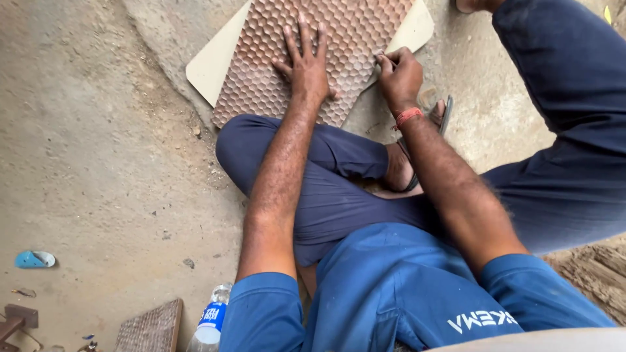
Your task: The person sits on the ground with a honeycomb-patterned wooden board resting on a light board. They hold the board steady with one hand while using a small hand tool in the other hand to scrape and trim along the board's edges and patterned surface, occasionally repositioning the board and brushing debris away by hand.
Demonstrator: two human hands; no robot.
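On the dusty concrete floor (98,163), your left hand (305,68) lies spread flat, pinning the honeycomb-patterned sheet (352,32); your right hand (399,75), fingers closed on a thin tool, marks its edge—likely tracing, so keep the sheet steady.

Soft, even daylight fell from above; shadows stayed faint, no glare showed, focus held sharp, and the edges bowed outward slightly.

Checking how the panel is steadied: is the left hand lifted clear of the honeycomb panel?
No, the left hand lies flat, fingers spread, on the honeycomb panel.
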